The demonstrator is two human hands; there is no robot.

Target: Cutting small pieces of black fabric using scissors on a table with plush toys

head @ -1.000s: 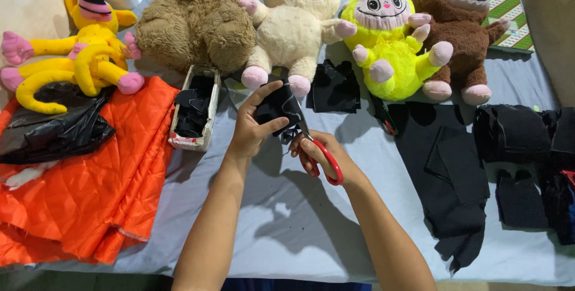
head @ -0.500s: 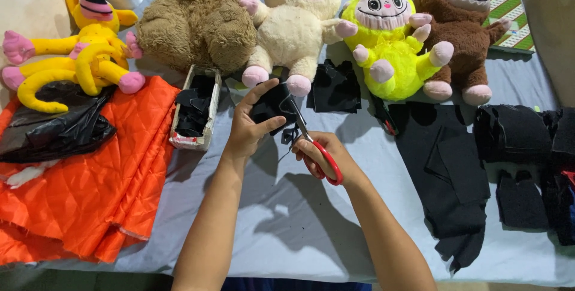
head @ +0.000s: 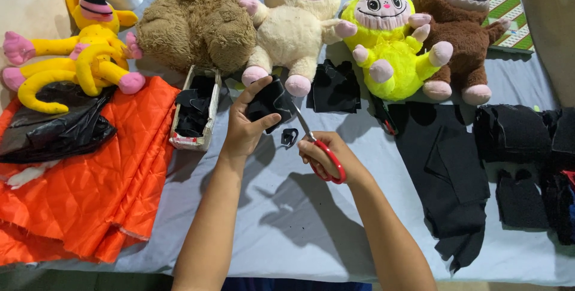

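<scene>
Two hands work mid-frame over a blue-grey worktop (head: 287, 231); left hand (head: 244, 130) pinches a black fabric scrap (head: 268, 104), raised clear for cutting; right hand (head: 328, 154) grips red-handled scissors (head: 316, 147), blades at its edge; plush toys line the top.

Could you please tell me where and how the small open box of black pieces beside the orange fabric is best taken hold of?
Probably grip the small box across its two long side walls, coming from above. It lies open-topped and narrow, its near end free on the table; the orange fabric crowds its left.
</scene>
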